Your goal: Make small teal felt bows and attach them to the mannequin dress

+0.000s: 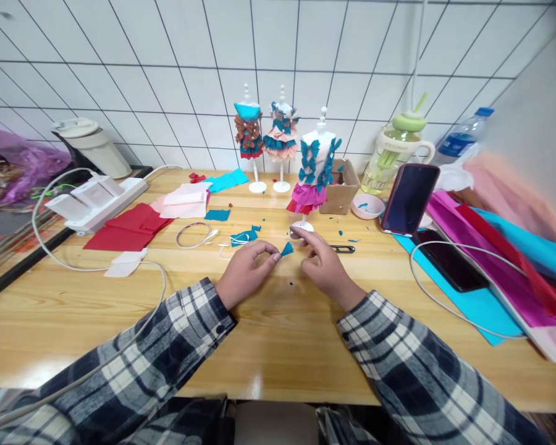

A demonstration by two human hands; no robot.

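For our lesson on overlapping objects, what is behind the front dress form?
A cardboard box stands partly behind the front dress form, with tiled wall beyond. The form covers some of the box's left side, which cannot be seen.

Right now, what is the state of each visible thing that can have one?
Left hand: pinching teal piece
Teal piece: fanned out
Right hand: open, holding nothing visible
Left mannequin: upright, dressed
Middle mannequin: upright, dressed
Right mannequin: upright, dressed
Standing phone: dark
Lying phone: dark
Power strip: chargers plugged in
Jug: lidded, straw up
Water bottle: capped
Bowl: holding teal bits
Tumbler: lidded
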